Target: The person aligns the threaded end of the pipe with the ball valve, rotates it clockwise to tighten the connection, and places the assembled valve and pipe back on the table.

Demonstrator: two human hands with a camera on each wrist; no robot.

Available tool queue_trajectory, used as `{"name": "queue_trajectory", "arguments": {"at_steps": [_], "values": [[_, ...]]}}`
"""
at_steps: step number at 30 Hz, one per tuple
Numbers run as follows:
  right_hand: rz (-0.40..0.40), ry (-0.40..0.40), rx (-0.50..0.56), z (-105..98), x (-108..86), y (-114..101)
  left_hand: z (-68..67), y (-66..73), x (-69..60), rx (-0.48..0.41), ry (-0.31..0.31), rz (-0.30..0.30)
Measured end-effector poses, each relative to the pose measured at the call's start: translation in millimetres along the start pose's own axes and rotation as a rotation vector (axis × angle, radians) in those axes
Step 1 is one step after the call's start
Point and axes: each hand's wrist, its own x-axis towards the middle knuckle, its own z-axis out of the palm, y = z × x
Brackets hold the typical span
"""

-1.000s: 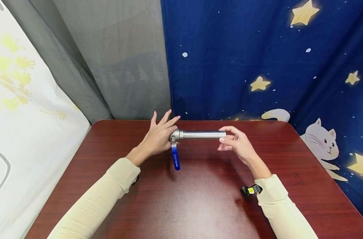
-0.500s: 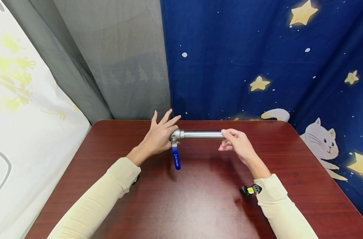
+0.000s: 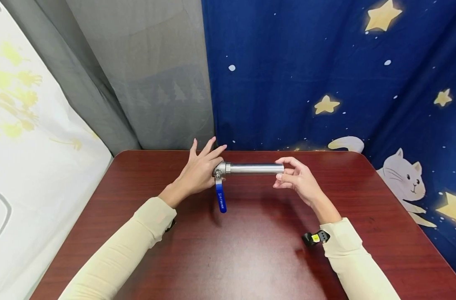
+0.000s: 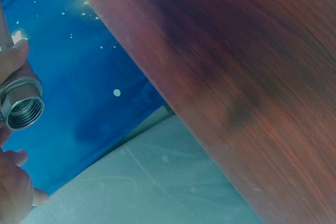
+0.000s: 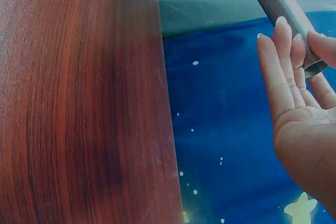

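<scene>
A metal ball valve (image 3: 222, 168) with a blue lever handle (image 3: 221, 198) is up above the table, the lever pointing toward me. My left hand (image 3: 200, 171) holds the valve body at its left side, other fingers spread. The left wrist view shows the valve's threaded open end (image 4: 25, 113) beside the thumb. A smooth steel pipe (image 3: 254, 168) runs level to the right from the valve's hex end. My right hand (image 3: 299, 180) pinches the pipe's free end between thumb and fingers. That hollow end (image 5: 316, 67) shows in the right wrist view. The joint's threads are hidden.
The reddish-brown table (image 3: 213, 258) lies beneath both hands. Behind it hang a grey curtain (image 3: 156, 83) and a blue star-patterned curtain (image 3: 273, 83). A white patterned cloth (image 3: 33, 158) is at the left. A black wrist camera (image 3: 315, 238) sits at the right cuff.
The right thumb has gone from the top of the pipe's end down to its near side, and the fingers have risen over the top. The left hand and valve look still.
</scene>
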Motion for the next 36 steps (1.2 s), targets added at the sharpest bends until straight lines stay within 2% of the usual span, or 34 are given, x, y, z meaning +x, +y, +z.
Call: {"name": "queue_trajectory", "arguments": {"at_steps": [9, 21, 30, 36], "values": [[0.035, 0.013, -0.028, 1.6, 1.5, -2.2, -0.2, -1.1, 0.5, 0.012, -0.001, -0.007], [0.071, 0.084, -0.057, 2.8, 4.1, 1.8, 2.1, -0.5, -1.5, 0.016, 0.009, 0.002], [0.027, 0.023, -0.029, 1.7, 2.7, 2.8, 0.4, -0.6, 0.0, 0.009, 0.006, 0.002], [0.054, 0.033, -0.066, 1.1, 3.4, 3.3, -1.3, -0.1, -0.5, 0.008, 0.012, 0.005]]}}
